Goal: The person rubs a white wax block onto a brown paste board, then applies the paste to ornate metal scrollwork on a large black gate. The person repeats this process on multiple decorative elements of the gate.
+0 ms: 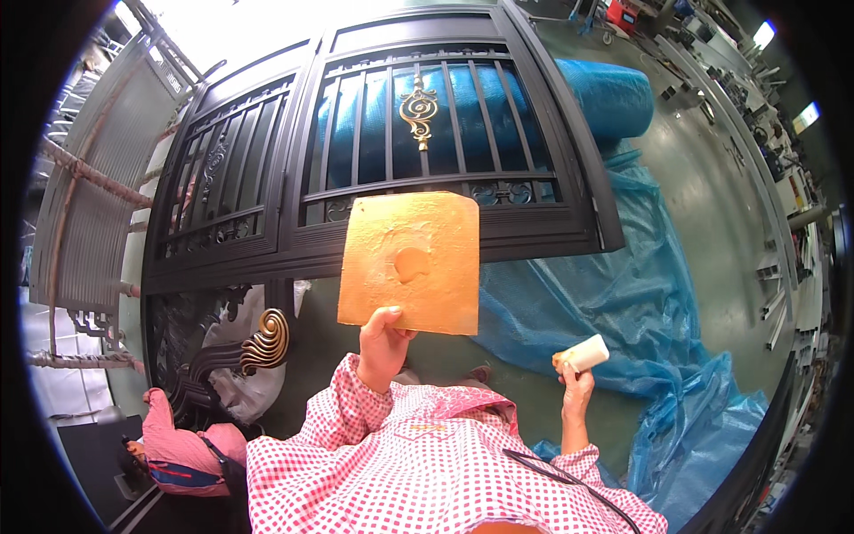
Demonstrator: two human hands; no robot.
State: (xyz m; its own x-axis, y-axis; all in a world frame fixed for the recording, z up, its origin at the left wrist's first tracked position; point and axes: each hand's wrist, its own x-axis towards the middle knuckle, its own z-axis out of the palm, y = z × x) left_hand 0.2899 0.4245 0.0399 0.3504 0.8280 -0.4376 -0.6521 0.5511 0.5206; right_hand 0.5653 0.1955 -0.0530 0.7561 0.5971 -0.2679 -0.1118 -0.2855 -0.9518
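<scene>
My left hand (382, 349) grips the lower edge of a square board (414, 267), thumb on its face. Orange-gold colour covers the board, with a smeared, raised patch and a rounded mark in the middle. Off to the right, my right hand (576, 396) pinches a small white piece (587, 354), roughly block-shaped, with orange on its left end. Whether it is a sponge or a small container I cannot tell. Beyond the board stands a black metal gate (294, 178) with upright bars. A gold-tinted scroll ornament (418, 114) decorates its wider panel.
Blue plastic film (614, 258) spreads over the floor at the right, below a large blue roll (609, 98) behind the gate. A dark curled scroll piece with gold edging (265, 343) is at the left. Someone in pink (200, 454) is at the lower left. Grey ribbed panels (107, 169) stand farther left.
</scene>
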